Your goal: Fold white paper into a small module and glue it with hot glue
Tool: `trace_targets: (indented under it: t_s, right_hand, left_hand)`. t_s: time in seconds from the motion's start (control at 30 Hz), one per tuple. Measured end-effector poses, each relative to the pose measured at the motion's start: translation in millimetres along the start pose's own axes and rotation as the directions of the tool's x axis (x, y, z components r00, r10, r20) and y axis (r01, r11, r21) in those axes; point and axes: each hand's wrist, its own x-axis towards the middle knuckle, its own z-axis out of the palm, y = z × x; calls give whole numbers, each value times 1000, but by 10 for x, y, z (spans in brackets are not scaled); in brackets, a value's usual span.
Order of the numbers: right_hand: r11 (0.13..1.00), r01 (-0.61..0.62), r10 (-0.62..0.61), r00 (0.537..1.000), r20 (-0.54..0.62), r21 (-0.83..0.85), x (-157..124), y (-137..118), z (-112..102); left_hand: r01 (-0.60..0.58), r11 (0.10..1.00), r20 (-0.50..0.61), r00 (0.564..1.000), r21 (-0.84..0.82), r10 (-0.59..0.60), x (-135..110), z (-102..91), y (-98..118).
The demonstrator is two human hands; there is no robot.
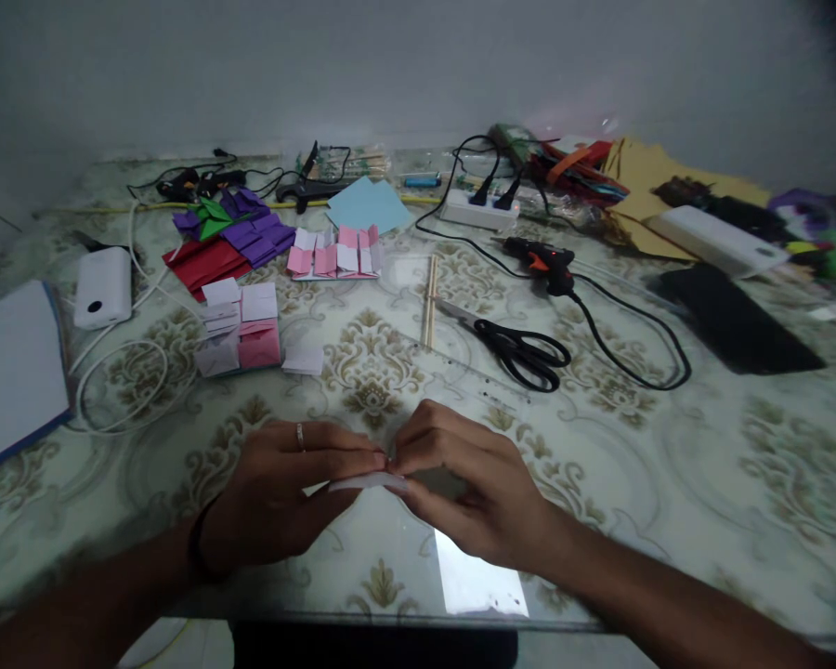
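My left hand (285, 488) and my right hand (470, 488) meet near the front edge of the glass-topped table (703, 483). Both pinch a small pale piece of folded paper (369, 482), fingertips touching at its top. A ring shows on my left hand, a dark band on that wrist. Behind the hands lie a clear ruler (460, 372), black-handled scissors (515, 348) and two wooden sticks (430, 299).
Folded pink and white paper pieces (241, 325) lie at left, more pink ones (334, 253) further back, with purple, green and red folds (229, 232). A glue gun (543, 260), power strip (477, 209), power banks, cables, a notebook (14, 372) and coloured paper crowd the far side.
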Motion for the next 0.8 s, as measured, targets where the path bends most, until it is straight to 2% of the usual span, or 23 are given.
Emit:
trace_targets:
  t_s: [0.1,0.2,0.3,0.37,0.43,0.5,0.57,0.8]
  right_hand:
    - [999,-31,31,999,-10,17,7,1,-1]
    - [980,-189,190,982,-15,68,12,14,-6]
    - [901,-389,401,916,-25,191,20,47,3]
    - [788,-528,554,832,7,316,28,69,17]
    - [666,-625,658,749,74,407,38,86,26]
    - [603,-667,699,706,114,439,48,95,27]
    - [580,-686,716,687,127,440,56,100,21]
    - [543,-699,712,677,186,465,58,133,31]
  left_hand:
    - [65,998,20,998,-24,-65,-3,20,9]
    - [231,972,45,972,-32,-230,-1,50,3]
    - [463,885,125,881,-39,-456,16,60,-26]
    - [601,792,195,794,-106,-576,34,56,-49]
    - [692,694,257,721,-201,-644,51,52,-68]
    - [730,635,283,683,-253,-673,62,52,-77]
    - [740,619,285,673,-263,-683,63,56,-83]
    - [755,646,305,645,-111,-701,28,76,-114]
